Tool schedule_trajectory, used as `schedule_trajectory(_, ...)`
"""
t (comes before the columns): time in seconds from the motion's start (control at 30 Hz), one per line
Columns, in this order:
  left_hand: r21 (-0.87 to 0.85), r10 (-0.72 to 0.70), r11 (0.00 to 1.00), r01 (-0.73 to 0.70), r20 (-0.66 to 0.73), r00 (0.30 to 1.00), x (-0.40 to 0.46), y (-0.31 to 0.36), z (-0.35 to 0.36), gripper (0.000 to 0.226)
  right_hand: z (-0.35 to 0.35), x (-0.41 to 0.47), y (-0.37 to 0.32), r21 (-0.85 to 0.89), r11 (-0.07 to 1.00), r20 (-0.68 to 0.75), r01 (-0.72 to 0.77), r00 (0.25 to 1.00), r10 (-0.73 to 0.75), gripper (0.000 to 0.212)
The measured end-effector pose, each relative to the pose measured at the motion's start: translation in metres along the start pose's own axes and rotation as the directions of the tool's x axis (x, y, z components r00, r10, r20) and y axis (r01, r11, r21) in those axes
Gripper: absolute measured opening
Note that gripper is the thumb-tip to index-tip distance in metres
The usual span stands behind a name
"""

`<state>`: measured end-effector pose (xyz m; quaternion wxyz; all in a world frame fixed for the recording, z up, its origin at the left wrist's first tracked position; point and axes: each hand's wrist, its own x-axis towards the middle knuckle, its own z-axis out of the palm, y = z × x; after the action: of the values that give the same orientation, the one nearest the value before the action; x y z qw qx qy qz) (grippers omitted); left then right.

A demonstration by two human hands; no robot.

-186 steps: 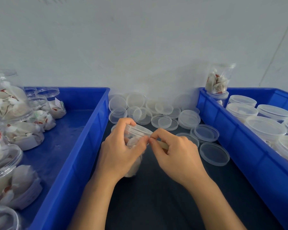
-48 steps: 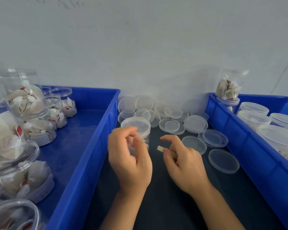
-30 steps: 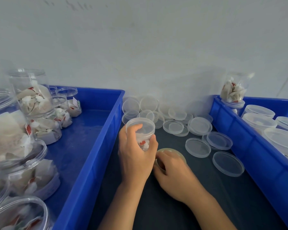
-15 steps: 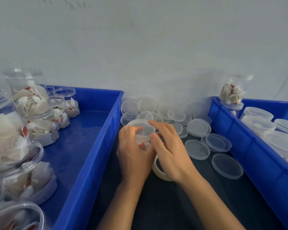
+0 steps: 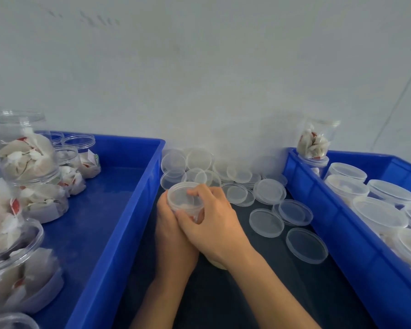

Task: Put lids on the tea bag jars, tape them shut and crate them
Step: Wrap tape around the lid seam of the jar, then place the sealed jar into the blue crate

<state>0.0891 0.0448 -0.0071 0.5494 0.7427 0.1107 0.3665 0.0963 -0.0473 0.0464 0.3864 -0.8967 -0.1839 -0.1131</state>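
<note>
Head view: at the centre of the frame both hands close on one lidded tea bag jar (image 5: 185, 201) over the dark table (image 5: 266, 281). The left hand (image 5: 173, 236) wraps its side, and the right hand (image 5: 214, 224) curls over the lid, its grip tight.

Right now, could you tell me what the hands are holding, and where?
A lidded tea bag jar: left hand grips its side, right hand its lid rim.

No legible txt anywhere.
</note>
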Motion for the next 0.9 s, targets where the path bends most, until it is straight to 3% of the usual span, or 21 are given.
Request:
schedule_trajectory(0.2, 0.14, 0.056, 0.987, -0.084, 0.192, 0.98, 0.002, 0.013, -0.014, 0.05, -0.017, 0.001, 0.003, 0.038, 0.999, -0.031, -0.027, 0.999, 0.028, 0.048)
schedule_trajectory(0.37, 0.104, 0.171, 0.973, -0.204, 0.26, 0.95, 0.006, 0.062, 0.016, 0.034, -0.066, 0.014, 0.014, 0.019, 1.0, -0.175, -0.012, 0.984, 0.015, 0.053)
schedule_trajectory(0.47, 0.049, 0.13, 0.988, -0.149, 0.274, 0.953, 0.013, 0.093, 0.053, 0.062, -0.11, 0.031, 0.017, -0.031, 0.999, -0.285, -0.033, 0.958, 0.023, 0.054)
schedule_trajectory(0.53, -0.03, 0.137, 0.99, -0.136, 0.364, 0.921, 0.019, 0.117, 0.084, 0.074, -0.143, 0.044, 0.022, -0.066, 0.995, -0.346, -0.068, 0.937, 0.041, 0.052)
schedule_trajectory(0.7, -0.223, 0.142, 0.975, -0.018, 0.553, 0.821, 0.02, 0.172, 0.165, 0.084, -0.232, 0.063, 0.051, -0.131, 0.963, -0.47, -0.236, 0.87, 0.149, 0.049)
schedule_trajectory(0.77, -0.273, 0.178, 0.962, -0.012, 0.595, 0.784, 0.016, 0.184, 0.193, 0.079, -0.254, 0.06, 0.066, -0.103, 0.953, -0.51, -0.284, 0.838, 0.195, 0.05)
schedule_trajectory(0.9, -0.331, 0.284, 0.939, -0.087, 0.611, 0.739, 0.0, 0.186, 0.231, 0.042, -0.267, 0.048, 0.095, -0.041, 0.937, -0.565, -0.347, 0.781, 0.265, 0.05)
